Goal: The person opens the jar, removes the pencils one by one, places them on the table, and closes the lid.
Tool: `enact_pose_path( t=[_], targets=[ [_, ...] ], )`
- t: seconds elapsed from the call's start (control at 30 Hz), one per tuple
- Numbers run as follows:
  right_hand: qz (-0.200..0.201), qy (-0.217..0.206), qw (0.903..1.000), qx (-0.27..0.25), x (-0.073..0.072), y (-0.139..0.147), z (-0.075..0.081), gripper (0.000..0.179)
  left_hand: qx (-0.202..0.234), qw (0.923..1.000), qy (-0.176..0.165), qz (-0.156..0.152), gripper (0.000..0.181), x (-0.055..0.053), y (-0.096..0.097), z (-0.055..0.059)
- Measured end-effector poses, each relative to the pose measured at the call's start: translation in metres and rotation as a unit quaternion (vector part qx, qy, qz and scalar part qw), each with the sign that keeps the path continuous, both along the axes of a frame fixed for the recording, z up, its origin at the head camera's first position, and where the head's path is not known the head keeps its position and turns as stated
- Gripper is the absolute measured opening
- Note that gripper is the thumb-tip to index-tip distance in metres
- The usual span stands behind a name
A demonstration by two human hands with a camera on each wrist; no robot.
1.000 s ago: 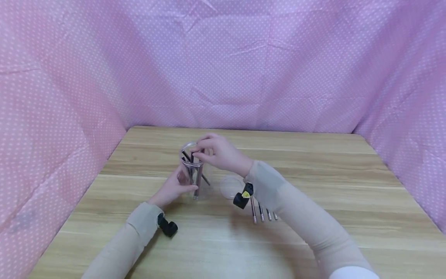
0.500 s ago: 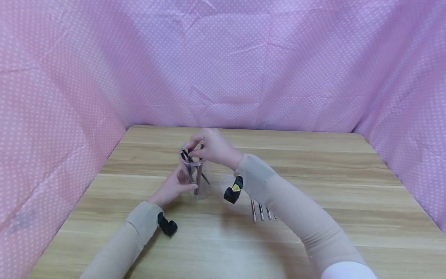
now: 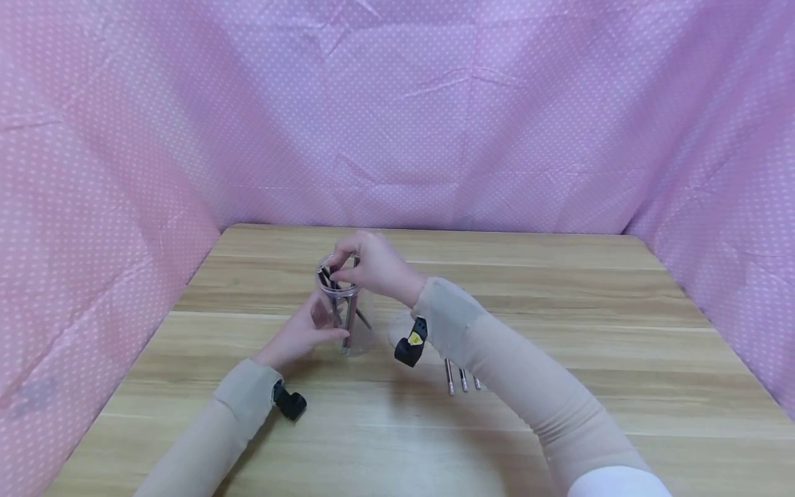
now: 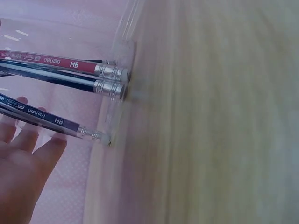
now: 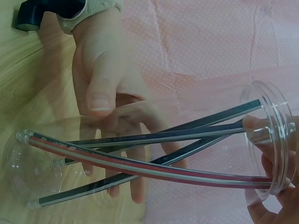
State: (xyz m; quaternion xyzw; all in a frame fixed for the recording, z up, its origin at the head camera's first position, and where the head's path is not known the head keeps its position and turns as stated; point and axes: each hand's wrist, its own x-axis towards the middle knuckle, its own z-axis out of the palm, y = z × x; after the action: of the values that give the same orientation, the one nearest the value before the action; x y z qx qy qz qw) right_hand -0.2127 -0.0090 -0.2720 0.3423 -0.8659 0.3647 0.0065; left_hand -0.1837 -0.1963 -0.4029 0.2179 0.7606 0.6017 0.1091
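A clear plastic jar (image 3: 362,343) stands on the table with several pencils inside, eraser ends down. My left hand (image 3: 301,337) holds it low on the side, thumb on the near side and fingers behind. At the jar's mouth, my right hand (image 3: 380,268) pinches the upper end of a dark pencil (image 5: 187,135); its fingertips reach just inside the rim. A red striped pencil (image 5: 159,171) leans across the jar beside other dark ones. The left wrist view shows silver ferrules and erasers near the jar's base, with a dark HB pencil (image 4: 56,119) closest to the fingers.
Right of the jar lies a round clear lid (image 3: 399,328), partly behind the right wrist camera (image 3: 410,344). A few more pencils (image 3: 450,378) lie in a row on the wooden table (image 3: 348,442), partly covered by my right forearm. Pink dotted cloth (image 3: 435,138) surrounds the table.
My right hand has shifted left across the jar's mouth, still pinching the pencil. The left hand keeps its hold on the jar. My right forearm now covers more of the pencils on the table.
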Motion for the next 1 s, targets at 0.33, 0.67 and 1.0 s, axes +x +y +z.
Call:
enact_pose_path(
  t=[0.33,0.67,1.0],
  targets=[
    [-0.01,-0.027,0.9996,0.0,-0.0016,-0.0029,-0.0024,0.01,-0.026,0.9991,0.031,0.014,0.108,0.0065,-0.0001,0.0012],
    [-0.019,-0.033,0.9992,-0.014,-0.0004,-0.0011,-0.0049,0.011,-0.031,0.9988,0.039,-0.003,0.114,0.0066,0.0016,0.0024],
    [-0.018,-0.032,0.9989,-0.028,0.0035,-0.0004,-0.0029,0.012,-0.04,0.9982,0.043,-0.008,0.115,0.0067,-0.0004,0.0027]
  ],
)
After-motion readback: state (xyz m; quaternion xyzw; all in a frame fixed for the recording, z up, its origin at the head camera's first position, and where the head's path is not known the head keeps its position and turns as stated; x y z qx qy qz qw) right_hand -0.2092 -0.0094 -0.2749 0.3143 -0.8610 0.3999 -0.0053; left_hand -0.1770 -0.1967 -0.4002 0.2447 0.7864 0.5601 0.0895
